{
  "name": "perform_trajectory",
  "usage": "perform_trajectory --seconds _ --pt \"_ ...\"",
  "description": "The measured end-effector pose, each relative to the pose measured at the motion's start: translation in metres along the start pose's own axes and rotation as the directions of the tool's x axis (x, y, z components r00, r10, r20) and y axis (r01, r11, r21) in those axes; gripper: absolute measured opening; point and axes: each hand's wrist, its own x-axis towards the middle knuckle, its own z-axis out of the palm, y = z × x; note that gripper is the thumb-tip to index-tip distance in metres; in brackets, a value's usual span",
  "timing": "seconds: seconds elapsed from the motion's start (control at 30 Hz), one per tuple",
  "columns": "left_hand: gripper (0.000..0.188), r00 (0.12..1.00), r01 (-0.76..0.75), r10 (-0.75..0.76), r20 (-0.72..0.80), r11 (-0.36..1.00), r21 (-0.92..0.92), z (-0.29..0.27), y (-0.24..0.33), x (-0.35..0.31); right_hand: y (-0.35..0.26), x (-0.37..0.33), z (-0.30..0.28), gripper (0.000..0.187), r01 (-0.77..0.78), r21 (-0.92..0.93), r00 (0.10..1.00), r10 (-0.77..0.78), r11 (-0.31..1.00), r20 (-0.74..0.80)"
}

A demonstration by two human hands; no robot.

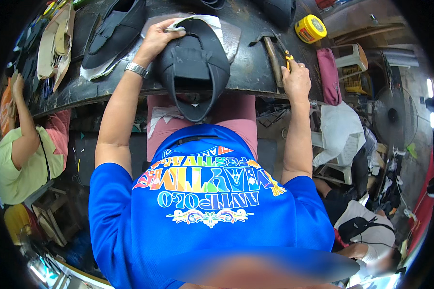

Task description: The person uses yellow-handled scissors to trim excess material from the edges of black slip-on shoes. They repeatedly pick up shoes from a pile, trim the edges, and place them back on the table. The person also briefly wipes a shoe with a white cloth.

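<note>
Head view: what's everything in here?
Flat worktable: one, black, across top
Curved open shoe upper: one, black, upper centre
Other shoe uppers: at least two, black, on worktable
Wooden-handled hammer: one, brown handle, worktable's right
Yellow-handled tool: one, yellow, worktable's right
Round plastic tub: one, yellow, top right
Long cloth bundle: one, maroon, worktable's right edge
Round caged fan: one, grey, far right
Co-workers: at least two, light tops, left and lower right
Left hand: one, bare, holding curved upper
Right hand: one, bare, gripping tool
</note>
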Motion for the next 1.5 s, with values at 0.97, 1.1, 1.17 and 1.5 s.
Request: perform_trajectory --seconds 0.97,1.1,1.17,1.5 --pt "0.031 0.991 0.039 -0.101 -0.082 0.831 -0.554 -0.024 0.035 -0.069 -0.003 -0.058 -0.018 0.044 -0.49 0.871 0.823 -0.344 -0.029 0.452" --pt "0.032 0.998 0.035 -0.061 -0.027 0.82 -0.571 -0.016 0.035 -0.065 -0.075 -0.112 -0.005 0.07 -0.616 0.785 0.668 -0.573 -0.066 0.475" --pt "0.033 0.996 0.062 -0.083 -0.014 0.832 -0.551 -0.015 0.035 -0.065 -0.088 -0.118 -0.003 0.076 -0.57 0.821 0.603 -0.664 0.03 0.443" --pt "0.03 0.995 0.068 -0.094 -0.028 0.867 -0.495 -0.024 0.036 -0.069 -0.094 -0.117 -0.012 0.051 -0.602 0.799 0.664 -0.564 -0.014 0.49"
